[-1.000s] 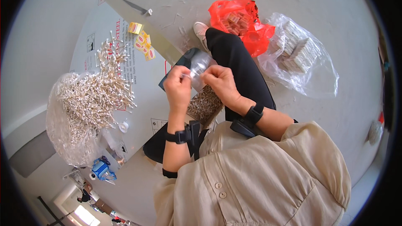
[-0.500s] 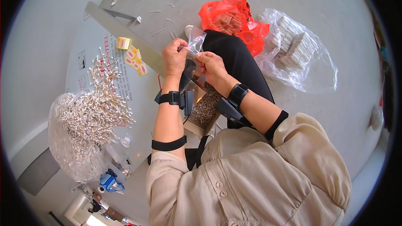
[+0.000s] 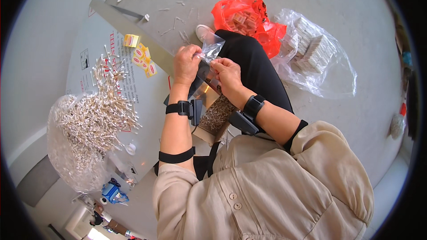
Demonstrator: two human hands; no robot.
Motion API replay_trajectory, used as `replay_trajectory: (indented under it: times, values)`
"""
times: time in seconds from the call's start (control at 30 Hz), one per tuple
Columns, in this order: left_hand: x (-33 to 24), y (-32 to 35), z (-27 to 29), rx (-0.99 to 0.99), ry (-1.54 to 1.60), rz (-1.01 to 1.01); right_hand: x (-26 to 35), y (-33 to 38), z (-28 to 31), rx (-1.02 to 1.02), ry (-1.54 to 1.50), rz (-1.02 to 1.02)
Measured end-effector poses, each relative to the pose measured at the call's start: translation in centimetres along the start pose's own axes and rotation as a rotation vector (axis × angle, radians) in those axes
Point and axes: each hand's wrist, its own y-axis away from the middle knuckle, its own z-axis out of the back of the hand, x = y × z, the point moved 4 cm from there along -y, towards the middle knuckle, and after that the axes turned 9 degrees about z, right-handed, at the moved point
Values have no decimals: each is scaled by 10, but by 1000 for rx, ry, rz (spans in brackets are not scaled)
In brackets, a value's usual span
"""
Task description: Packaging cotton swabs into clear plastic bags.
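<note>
A small clear plastic bag (image 3: pixel 213 46) is stretched between my hands, above my knee. My left hand (image 3: pixel 187 66) pinches one side of it with the fingers curled in. On the other side, my right hand (image 3: pixel 227 74) grips it between thumb and forefinger. The bag's upper part fans out past my fingertips; whether anything is inside I cannot tell. Below my hands, partly hidden by my wrists, stands a box of loose cotton swabs (image 3: pixel 216 114). A shiny, dark-edged flat surface shows between my forearms.
A table at left bears a heap of cotton swabs (image 3: pixel 91 124) spilling from a clear bag (image 3: pixel 55 129), yellow cards (image 3: pixel 143 60), a small yellow box (image 3: pixel 131 41) and a blue device (image 3: pixel 114 192). On the floor lie a red bag (image 3: pixel 222 11) of orange packs and a clear bag (image 3: pixel 342 73) of white bundles.
The clear bag's upper part now spreads wider above my fingers. My right hand has shifted slightly right and down. Both hands keep their pinch, and the view has tilted a little.
</note>
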Motion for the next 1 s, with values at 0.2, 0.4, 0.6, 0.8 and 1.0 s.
replay_trajectory:
  times: [0.2,0.4,0.6,0.8,1.0]
  values:
    - [-5,13,18,38,115,-31,1,16,4,56,101,59]
    - [-18,17,32,84,79,-42,4,28,-4,82,80,224]
    - [-20,22,29,-28,-143,-165,-3,19,-1,86,138,299]
    - [-15,21,24,4,-148,-154,-6,11,4,77,183,355]
    - [-13,13,20,93,-31,-72,-8,4,6,65,136,342]
